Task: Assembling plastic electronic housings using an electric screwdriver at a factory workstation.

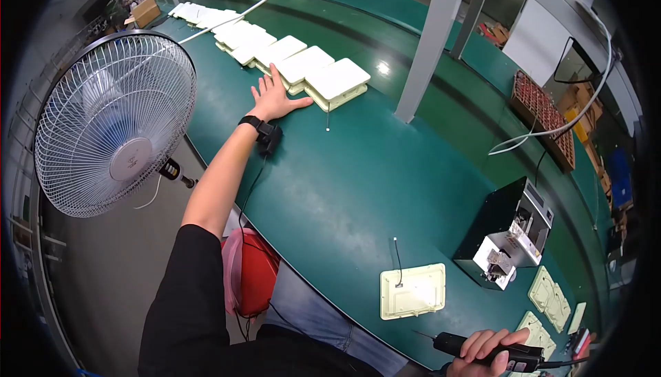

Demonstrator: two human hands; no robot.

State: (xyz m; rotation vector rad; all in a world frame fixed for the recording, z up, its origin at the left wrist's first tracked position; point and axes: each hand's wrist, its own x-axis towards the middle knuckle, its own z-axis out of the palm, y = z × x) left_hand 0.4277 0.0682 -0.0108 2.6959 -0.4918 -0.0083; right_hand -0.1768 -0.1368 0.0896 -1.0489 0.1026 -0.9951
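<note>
My left hand (273, 101) is stretched out over the green table, fingers spread, at the near edge of a row of cream plastic housings (337, 79); whether the fingertips touch them I cannot tell. A thin wire with a white plug hangs from the nearest housing in that row. At the lower right, my right hand (487, 351) is wrapped round a black corded electric screwdriver (451, 343), its bit pointing left. Just beyond the bit lies a single cream housing shell (413, 301), open side up, with a thin dark cable (398, 260) rising from it.
A small black machine with a metal front (509, 239) stands at the right. More cream molded parts (549, 299) lie below it. A wire-caged fan (117, 122) is at the left, beside the table edge. A grey post (434, 46) rises from the table; a red gridded tray (544, 115) sits farther back.
</note>
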